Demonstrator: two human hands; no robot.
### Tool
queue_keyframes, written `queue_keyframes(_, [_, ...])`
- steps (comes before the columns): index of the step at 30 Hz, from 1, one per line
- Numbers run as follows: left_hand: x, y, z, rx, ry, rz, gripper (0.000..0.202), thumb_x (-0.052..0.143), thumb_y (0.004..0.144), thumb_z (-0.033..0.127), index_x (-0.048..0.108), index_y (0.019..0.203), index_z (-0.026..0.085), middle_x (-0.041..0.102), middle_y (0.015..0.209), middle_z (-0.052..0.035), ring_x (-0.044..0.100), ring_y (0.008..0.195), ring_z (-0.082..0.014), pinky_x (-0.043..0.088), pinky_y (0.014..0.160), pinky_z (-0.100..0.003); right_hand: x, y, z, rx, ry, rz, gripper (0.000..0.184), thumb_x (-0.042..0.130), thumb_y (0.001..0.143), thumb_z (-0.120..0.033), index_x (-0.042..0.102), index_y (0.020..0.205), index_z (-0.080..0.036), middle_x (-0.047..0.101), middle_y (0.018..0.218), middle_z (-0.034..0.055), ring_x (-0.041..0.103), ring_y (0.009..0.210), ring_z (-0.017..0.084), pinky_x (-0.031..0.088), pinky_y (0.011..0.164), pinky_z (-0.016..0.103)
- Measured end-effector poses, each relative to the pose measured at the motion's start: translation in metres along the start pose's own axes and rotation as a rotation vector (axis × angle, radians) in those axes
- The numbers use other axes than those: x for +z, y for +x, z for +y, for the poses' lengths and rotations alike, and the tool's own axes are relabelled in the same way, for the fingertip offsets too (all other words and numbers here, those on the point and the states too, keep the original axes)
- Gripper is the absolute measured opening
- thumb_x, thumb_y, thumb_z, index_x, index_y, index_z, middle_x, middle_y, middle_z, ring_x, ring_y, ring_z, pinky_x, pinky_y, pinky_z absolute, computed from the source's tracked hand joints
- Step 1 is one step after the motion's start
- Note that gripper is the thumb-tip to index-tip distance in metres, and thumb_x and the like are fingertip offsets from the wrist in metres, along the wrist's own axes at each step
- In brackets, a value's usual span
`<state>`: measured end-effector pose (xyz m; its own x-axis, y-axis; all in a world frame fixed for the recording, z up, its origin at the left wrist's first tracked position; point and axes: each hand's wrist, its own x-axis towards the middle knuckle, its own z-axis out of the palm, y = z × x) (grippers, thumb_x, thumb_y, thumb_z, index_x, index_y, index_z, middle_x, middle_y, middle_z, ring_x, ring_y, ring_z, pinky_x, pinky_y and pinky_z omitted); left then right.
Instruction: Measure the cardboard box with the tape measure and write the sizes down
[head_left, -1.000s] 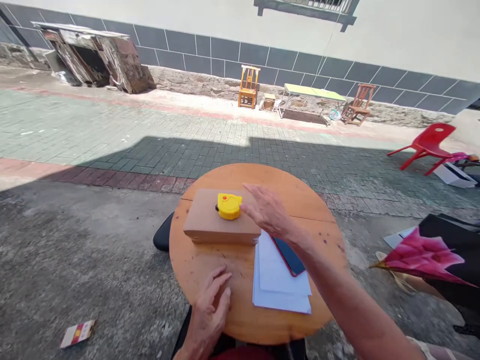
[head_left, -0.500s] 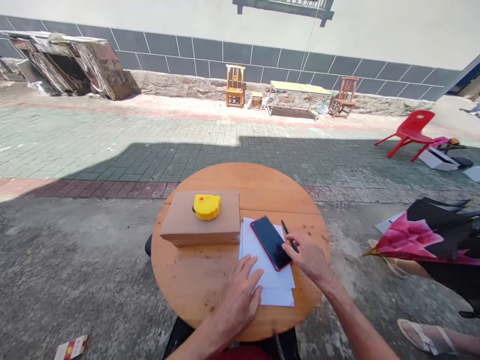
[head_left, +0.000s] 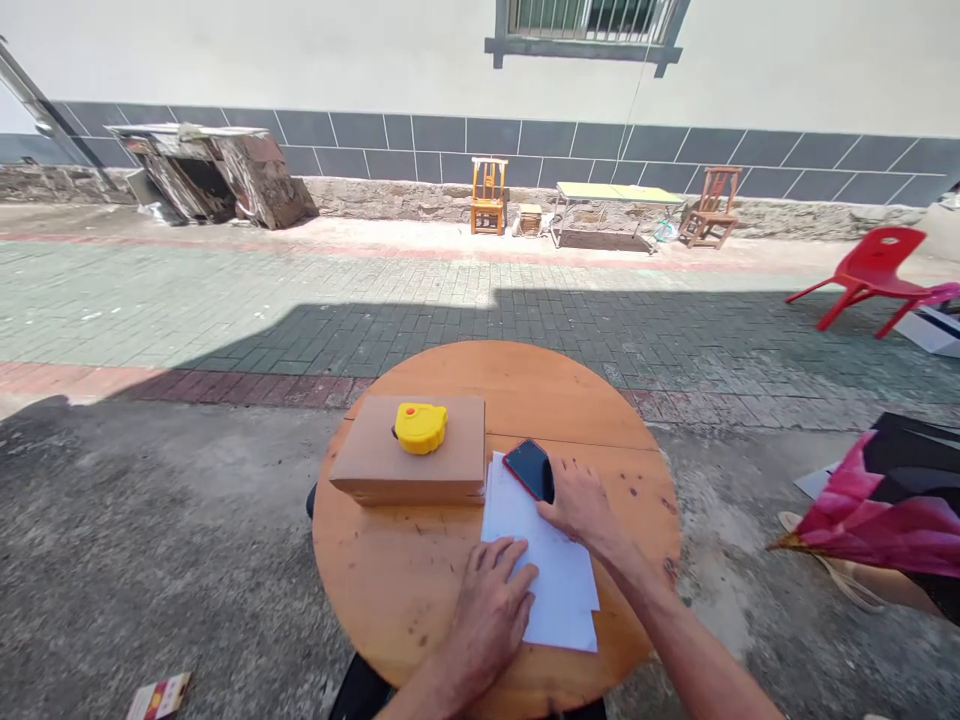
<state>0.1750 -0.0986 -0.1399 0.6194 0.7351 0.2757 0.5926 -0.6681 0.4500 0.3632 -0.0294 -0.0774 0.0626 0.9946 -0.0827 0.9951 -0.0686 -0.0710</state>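
Note:
My right hand [head_left: 579, 505] is over the lower part of a smartphone [head_left: 526, 466], its thumb at the near end and its fingers wrapped over the far side. The phone has a dark screen and a red edge, and lies tilted across white sheets of paper [head_left: 559, 590]. My left hand [head_left: 495, 600] rests with fingers spread, its fingertips on the left edge of the sheets. To the left, a yellow tape measure [head_left: 421, 428] with a red button sits on a closed cardboard box [head_left: 412, 480]. The black pen is hidden, apparently behind my right hand.
All this lies on a round wooden table [head_left: 510, 375]. At the right are a folded pink and black umbrella [head_left: 862, 510] and part of a person's sandalled foot [head_left: 840, 575]. A red chair [head_left: 874, 270] stands farther back; wooden chairs and a folding table [head_left: 619, 193] line the wall.
My right hand has moved from beside the pen onto the phone, covering its lower part. The left hand stays on the paper. The camera view has tilted up slightly and turned a little left.

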Motion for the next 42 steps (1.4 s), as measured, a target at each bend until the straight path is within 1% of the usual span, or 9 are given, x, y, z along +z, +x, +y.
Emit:
queue_keyframes(7, [-0.004, 0.001, -0.001, 0.026, 0.000, 0.018, 0.029, 0.058, 0.082, 0.015, 0.061, 0.109, 0.026, 0.059, 0.130, -0.0035, 0.050, 0.118, -0.0264, 0.043, 0.098, -0.047, -0.004, 0.074, 0.015, -0.236, 0.050, -0.141, 0.067, 0.065, 0.067, -0.016, 0.051, 0.132, -0.016, 0.061, 0.128, 0.0154, 0.055, 0.115, 0.031, 0.036, 0.092, 0.039])
queue_keyframes(12, [-0.003, 0.000, -0.001, 0.027, -0.005, 0.042, 0.028, 0.056, 0.083, 0.013, 0.062, 0.108, 0.026, 0.060, 0.129, -0.0041, 0.050, 0.118, -0.0266, 0.043, 0.098, -0.048, -0.017, 0.085, 0.028, -0.270, 0.108, -0.154, 0.077, 0.073, 0.064, -0.018, 0.048, 0.137, -0.022, 0.055, 0.139, 0.0113, 0.051, 0.123, 0.029, 0.036, 0.097, 0.036])
queue_keyframes(16, [-0.002, 0.000, -0.002, 0.032, -0.007, 0.050, 0.028, 0.055, 0.083, 0.013, 0.062, 0.108, 0.025, 0.060, 0.129, -0.0043, 0.050, 0.118, -0.0264, 0.043, 0.098, -0.047, -0.030, 0.052, 0.058, -0.119, 0.135, -0.083, 0.049, 0.057, 0.085, -0.028, 0.051, 0.134, -0.022, 0.065, 0.124, 0.0083, 0.060, 0.110, 0.021, 0.041, 0.088, 0.029])
queue_keyframes(21, [-0.002, -0.001, -0.001, 0.024, 0.001, 0.041, 0.029, 0.057, 0.082, 0.013, 0.063, 0.108, 0.026, 0.060, 0.130, -0.0041, 0.049, 0.119, -0.0260, 0.042, 0.100, -0.047, -0.014, -0.004, 0.072, 0.148, 0.085, -0.077, 0.026, 0.049, 0.090, -0.032, 0.070, 0.089, -0.016, 0.074, 0.083, 0.0116, 0.068, 0.078, 0.025, 0.041, 0.064, 0.030])
queue_keyframes(26, [-0.006, -0.001, 0.001, 0.011, -0.002, 0.004, 0.030, 0.058, 0.082, 0.015, 0.063, 0.110, 0.026, 0.059, 0.131, -0.0030, 0.048, 0.121, -0.0253, 0.041, 0.102, -0.046, 0.011, -0.025, 0.054, 0.256, 0.098, -0.023, 0.032, 0.047, 0.087, -0.021, 0.066, 0.110, -0.007, 0.072, 0.090, 0.0227, 0.069, 0.081, 0.032, 0.043, 0.066, 0.035])
queue_keyframes(30, [-0.007, -0.001, 0.002, 0.006, -0.011, -0.023, 0.030, 0.057, 0.083, 0.015, 0.063, 0.110, 0.026, 0.058, 0.132, -0.0028, 0.048, 0.121, -0.0255, 0.040, 0.102, -0.046, 0.007, -0.044, 0.073, 0.270, 0.206, 0.003, 0.047, 0.037, 0.088, -0.015, 0.054, 0.131, -0.014, 0.072, 0.082, 0.0114, 0.068, 0.072, 0.025, 0.045, 0.063, 0.032])
queue_keyframes(33, [-0.006, -0.001, 0.002, -0.002, -0.018, -0.035, 0.029, 0.056, 0.084, 0.016, 0.063, 0.111, 0.026, 0.057, 0.133, -0.0026, 0.047, 0.122, -0.0262, 0.039, 0.104, -0.047, -0.008, -0.068, 0.090, 0.223, 0.623, 0.061, 0.041, 0.034, 0.091, -0.027, 0.060, 0.120, -0.015, 0.069, 0.077, 0.0061, 0.064, 0.065, 0.019, 0.049, 0.063, 0.030])
queue_keyframes(37, [-0.007, -0.001, 0.002, -0.011, -0.018, -0.062, 0.030, 0.057, 0.084, 0.016, 0.063, 0.111, 0.026, 0.056, 0.134, -0.0037, 0.047, 0.122, -0.0271, 0.038, 0.104, -0.048, -0.033, -0.097, 0.078, 0.098, 1.327, 0.239, 0.034, 0.061, 0.079, -0.034, 0.061, 0.110, -0.020, 0.066, 0.080, 0.0024, 0.063, 0.069, 0.017, 0.053, 0.064, 0.029])
queue_keyframes(42, [-0.014, 0.006, -0.001, 0.015, -0.028, -0.091, 0.027, 0.060, 0.082, 0.016, 0.065, 0.107, 0.025, 0.061, 0.127, -0.0039, 0.051, 0.115, -0.0254, 0.042, 0.100, -0.044, -0.038, -0.110, 0.036, 0.140, 1.540, 0.529, 0.022, 0.068, 0.082, -0.040, 0.064, 0.093, -0.021, 0.054, 0.058, -0.0050, 0.052, 0.050, 0.010, 0.045, 0.050, 0.022])
